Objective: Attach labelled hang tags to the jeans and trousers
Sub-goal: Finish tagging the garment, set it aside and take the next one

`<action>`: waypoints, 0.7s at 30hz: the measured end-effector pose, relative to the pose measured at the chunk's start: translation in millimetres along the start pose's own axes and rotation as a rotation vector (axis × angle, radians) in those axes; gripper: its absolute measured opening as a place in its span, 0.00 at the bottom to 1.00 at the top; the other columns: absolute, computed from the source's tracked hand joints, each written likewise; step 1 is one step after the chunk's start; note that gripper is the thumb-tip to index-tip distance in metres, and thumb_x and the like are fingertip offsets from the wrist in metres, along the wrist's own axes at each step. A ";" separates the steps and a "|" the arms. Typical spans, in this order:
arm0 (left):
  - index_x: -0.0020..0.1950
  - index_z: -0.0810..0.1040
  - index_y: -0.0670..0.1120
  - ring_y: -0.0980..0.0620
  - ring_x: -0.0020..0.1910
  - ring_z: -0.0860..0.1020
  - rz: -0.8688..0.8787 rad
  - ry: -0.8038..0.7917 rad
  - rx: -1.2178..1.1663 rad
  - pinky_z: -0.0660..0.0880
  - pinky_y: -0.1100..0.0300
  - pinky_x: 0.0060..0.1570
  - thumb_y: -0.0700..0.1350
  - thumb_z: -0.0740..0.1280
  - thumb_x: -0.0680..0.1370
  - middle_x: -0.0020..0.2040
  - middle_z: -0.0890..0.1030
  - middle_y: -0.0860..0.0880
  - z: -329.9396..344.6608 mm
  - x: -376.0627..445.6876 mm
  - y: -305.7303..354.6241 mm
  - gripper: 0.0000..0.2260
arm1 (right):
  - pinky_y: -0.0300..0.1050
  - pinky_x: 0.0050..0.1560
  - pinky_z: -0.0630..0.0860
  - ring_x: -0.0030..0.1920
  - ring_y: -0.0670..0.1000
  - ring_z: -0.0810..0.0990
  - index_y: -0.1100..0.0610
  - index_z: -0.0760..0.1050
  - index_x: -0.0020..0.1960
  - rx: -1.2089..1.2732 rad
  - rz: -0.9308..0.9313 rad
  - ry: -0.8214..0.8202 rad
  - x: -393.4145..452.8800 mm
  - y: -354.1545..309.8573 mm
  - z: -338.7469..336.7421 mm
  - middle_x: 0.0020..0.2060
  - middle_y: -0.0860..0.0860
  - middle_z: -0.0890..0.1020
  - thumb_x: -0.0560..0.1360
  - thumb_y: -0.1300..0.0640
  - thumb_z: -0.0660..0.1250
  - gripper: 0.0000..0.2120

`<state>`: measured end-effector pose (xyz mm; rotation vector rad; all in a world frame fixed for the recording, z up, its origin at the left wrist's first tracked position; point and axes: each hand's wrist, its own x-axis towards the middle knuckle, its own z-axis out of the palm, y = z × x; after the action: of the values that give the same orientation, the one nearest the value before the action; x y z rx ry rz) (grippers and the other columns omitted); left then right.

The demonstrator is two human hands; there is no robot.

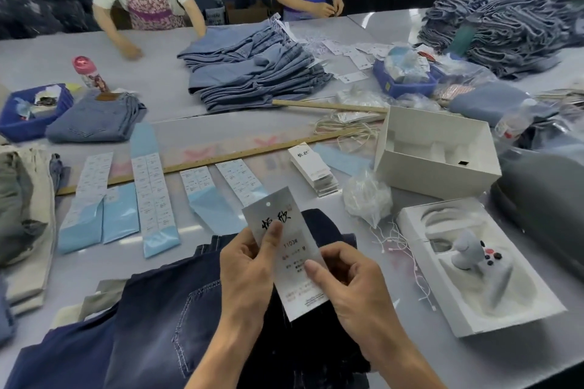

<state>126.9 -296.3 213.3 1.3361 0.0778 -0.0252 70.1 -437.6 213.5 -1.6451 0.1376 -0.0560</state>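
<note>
A white hang tag (286, 240) with black characters and a punched hole is held upright above dark blue jeans (164, 319) lying at the table's near edge. My left hand (249, 265) pinches the tag's left side, thumb across its face. My right hand (347, 281) holds the tag's right edge lower down, thumb on the front. Strips of small printed labels (155, 196) on blue backing lie in a row beyond the jeans. A stack of blank hang tags (313, 167) sits to the right of them. Loose white tag strings (407, 259) lie at the right.
A long wooden ruler (221, 158) crosses the table. An open white box (439, 148) and a tray with a game controller (477, 259) stand right. Piles of light jeans (252, 69) and blue bins (28, 117) sit farther back. Two people stand at the far side.
</note>
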 end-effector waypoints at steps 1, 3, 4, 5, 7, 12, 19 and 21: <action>0.46 0.86 0.52 0.45 0.41 0.86 -0.015 0.005 0.003 0.83 0.54 0.36 0.53 0.70 0.76 0.44 0.87 0.45 1.8 2.0 -1.2 0.07 | 0.47 0.47 0.83 0.46 0.52 0.87 0.48 0.82 0.48 0.002 0.016 -0.010 -2.8 -0.9 0.6 0.45 0.51 0.87 0.77 0.51 0.72 0.02; 0.44 0.85 0.50 0.43 0.39 0.86 -0.052 -0.006 0.008 0.83 0.53 0.34 0.53 0.70 0.76 0.42 0.86 0.44 5.3 7.4 -3.4 0.08 | 0.44 0.42 0.82 0.42 0.49 0.86 0.47 0.83 0.49 -0.007 0.059 -0.078 -6.5 -3.1 -4.9 0.43 0.51 0.87 0.79 0.47 0.70 0.05; 0.43 0.85 0.49 0.43 0.38 0.85 -0.069 -0.016 -0.001 0.82 0.53 0.33 0.53 0.71 0.76 0.41 0.86 0.44 6.9 10.8 -4.9 0.09 | 0.41 0.37 0.80 0.38 0.47 0.84 0.46 0.83 0.50 -0.042 0.057 -0.097 -6.0 -2.1 -14.0 0.42 0.51 0.86 0.79 0.45 0.69 0.07; 0.44 0.85 0.49 0.44 0.38 0.86 -0.081 -0.033 -0.008 0.82 0.55 0.33 0.52 0.71 0.76 0.42 0.86 0.45 8.4 13.9 -7.0 0.08 | 0.39 0.33 0.77 0.33 0.45 0.80 0.45 0.83 0.51 -0.077 0.040 -0.060 -3.3 0.9 -28.1 0.39 0.51 0.86 0.78 0.43 0.68 0.08; 0.48 0.86 0.50 0.48 0.42 0.86 -0.098 -0.076 0.007 0.82 0.60 0.36 0.50 0.70 0.76 0.46 0.87 0.47 10.0 17.6 -12.7 0.06 | 0.38 0.29 0.73 0.28 0.45 0.75 0.45 0.83 0.49 -0.148 -0.013 0.184 10.7 12.6 -67.7 0.34 0.51 0.83 0.78 0.46 0.68 0.06; 0.56 0.83 0.52 0.51 0.47 0.86 -0.134 -0.086 0.054 0.81 0.65 0.39 0.39 0.72 0.77 0.50 0.87 0.50 3.4 17.5 -30.8 0.11 | 0.47 0.38 0.76 0.35 0.53 0.79 0.50 0.77 0.38 -0.622 0.264 0.353 63.4 92.4 -149.0 0.33 0.47 0.80 0.79 0.57 0.66 0.11; 0.52 0.81 0.60 0.47 0.48 0.86 -0.085 -0.034 0.048 0.84 0.56 0.40 0.38 0.71 0.78 0.52 0.86 0.48 -4.4 25.2 -42.6 0.14 | 0.47 0.46 0.73 0.46 0.58 0.79 0.54 0.74 0.41 -0.852 0.488 0.327 111.0 181.9 -143.1 0.43 0.52 0.80 0.77 0.59 0.62 0.06; 0.53 0.81 0.57 0.46 0.48 0.86 -0.099 -0.018 0.030 0.84 0.56 0.41 0.38 0.70 0.79 0.53 0.86 0.48 -5.0 28.5 -43.8 0.13 | 0.47 0.48 0.73 0.49 0.58 0.79 0.56 0.78 0.45 -0.834 0.480 0.439 118.6 192.8 -135.3 0.47 0.54 0.82 0.78 0.58 0.63 0.06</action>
<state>152.4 -300.8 167.5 1.3609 0.1291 -0.1222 160.7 -600.3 26.9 -2.3586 0.9946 0.0127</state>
